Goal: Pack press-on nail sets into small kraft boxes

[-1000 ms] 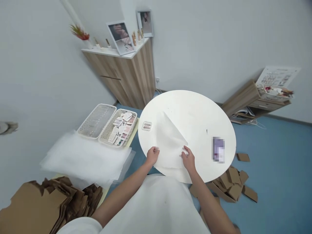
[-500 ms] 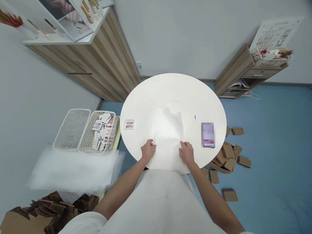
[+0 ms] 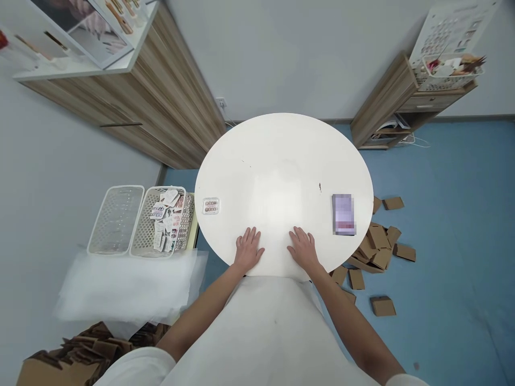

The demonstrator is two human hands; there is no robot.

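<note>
A thin white sheet [image 3: 277, 206] lies flat on the white oval table [image 3: 346, 155], its outline faint against the tabletop. My left hand [image 3: 248, 250] rests palm down at the near left side of the sheet, fingers spread. Opposite it, my right hand [image 3: 303, 247] lies flat at the near right side with its fingers apart. Neither hand holds anything. A small clear case [image 3: 211, 206] with rows of pinkish pieces sits at the table's left. To the right is a stack of purple cards or packs [image 3: 343, 214], blurred by pixelation.
Left of the table, a white basket [image 3: 139, 230] of small packets stands beside another basket [image 3: 94, 225] holding clear cases. Nearer are translucent sheets [image 3: 129, 289] and folded cardboard [image 3: 60, 370]. Small brown boxes [image 3: 378, 236] lie on the floor at right. Cabinets [image 3: 173, 80] stand behind.
Both hands have gone from pinching the sheet's sides to lying flat with fingers spread. The sheet's raised, wavy far edge has settled onto the table. The view has shifted slightly.
</note>
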